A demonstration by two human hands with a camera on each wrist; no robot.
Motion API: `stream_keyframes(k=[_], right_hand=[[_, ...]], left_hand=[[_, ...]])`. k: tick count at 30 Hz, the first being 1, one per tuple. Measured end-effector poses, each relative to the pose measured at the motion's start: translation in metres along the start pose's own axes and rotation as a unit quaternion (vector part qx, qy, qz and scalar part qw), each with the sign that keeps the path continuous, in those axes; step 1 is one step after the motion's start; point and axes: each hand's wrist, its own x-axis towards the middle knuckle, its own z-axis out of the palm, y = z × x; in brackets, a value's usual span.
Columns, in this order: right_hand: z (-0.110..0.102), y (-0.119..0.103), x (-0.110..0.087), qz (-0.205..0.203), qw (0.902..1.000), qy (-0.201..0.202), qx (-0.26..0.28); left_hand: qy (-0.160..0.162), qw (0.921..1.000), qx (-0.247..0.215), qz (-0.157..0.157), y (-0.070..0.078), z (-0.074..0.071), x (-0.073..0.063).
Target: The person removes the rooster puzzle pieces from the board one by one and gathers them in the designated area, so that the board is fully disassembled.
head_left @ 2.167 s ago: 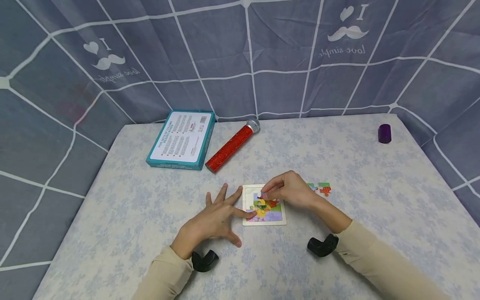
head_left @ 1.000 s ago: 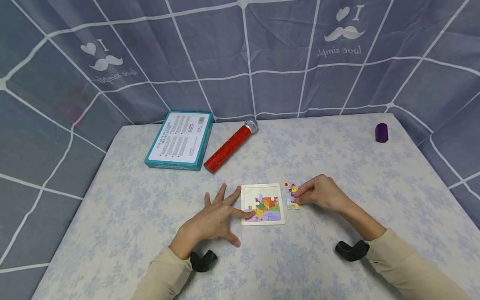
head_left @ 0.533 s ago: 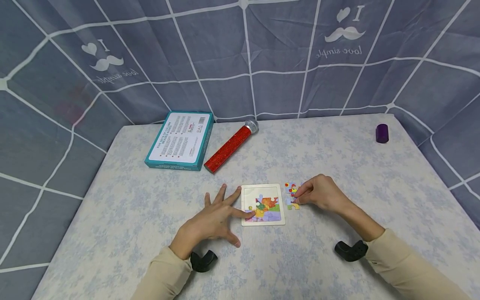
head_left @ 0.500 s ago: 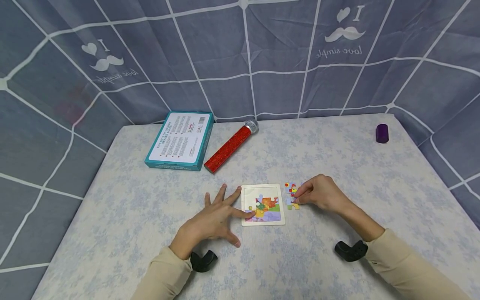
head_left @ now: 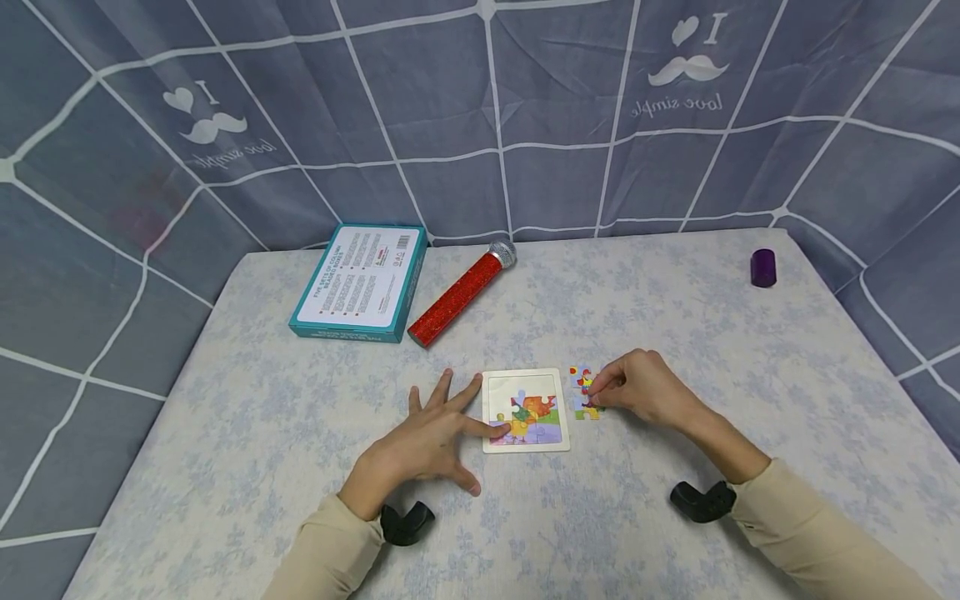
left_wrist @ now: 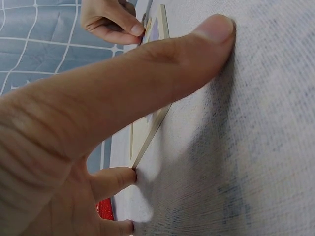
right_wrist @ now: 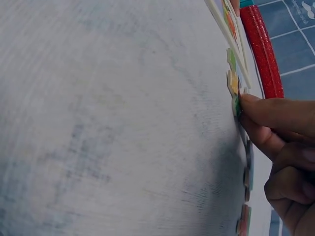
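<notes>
A white square puzzle tray (head_left: 525, 447) lies flat on the table, its lower and middle part filled with colourful pieces (head_left: 534, 417). My left hand (head_left: 427, 437) is spread at the tray's left side; its index finger (head_left: 487, 428) reaches over the lower left pieces and another fingertip touches the left edge. The thumb rests on the cloth. Just right of the tray lie loose jigsaw pieces (head_left: 581, 377). Above them my right hand (head_left: 641, 387) pinches a jigsaw piece (right_wrist: 236, 105) between thumb and index finger, tilted in the right wrist view; the fingers partly hide it.
A teal box (head_left: 358, 275) with a printed white label lies at the back left, with a red glitter microphone (head_left: 457, 298) beside it. A purple cylinder (head_left: 763, 268) sits at the far right. More loose pieces (right_wrist: 244, 220) lie beneath the right hand. A grey curtain (head_left: 450, 117) hangs behind the table.
My right hand has moved right, from over the tray to the loose pieces, and now pinches one there. A blue piece shows in the tray where that hand was. The left hand stays put.
</notes>
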Motion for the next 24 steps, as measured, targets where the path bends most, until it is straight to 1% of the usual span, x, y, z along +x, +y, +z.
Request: stream_keyframes(k=[3,8,14,19,22,24], right_hand=[[-0.001,-0.003,0.001,-0.009,0.9999,0.005,-0.005],[0.004,-0.013,0.008,-0.025,0.9997,0.001,0.008],[0.02,-0.026,0.018,-0.044,0.999,-0.007,0.002],[0.033,-0.035,0.026,-0.067,0.9974,-0.023,0.012],[0.038,-0.04,0.029,-0.069,0.9971,-0.032,0.008],[0.041,-0.043,0.03,-0.063,0.9973,-0.036,0.005]], left_hand=[[-0.002,1.0,0.001,0.002,0.0,0.0,0.0],[0.0,1.0,0.005,0.001,0.001,0.0,0.0],[-0.005,1.0,0.006,-0.003,0.0,0.0,0.0],[-0.008,0.9999,0.009,-0.007,-0.001,-0.001,0.0],[-0.009,0.9999,0.011,-0.007,-0.001,-0.002,-0.001],[-0.01,0.9998,0.012,-0.007,-0.001,-0.002,-0.001]])
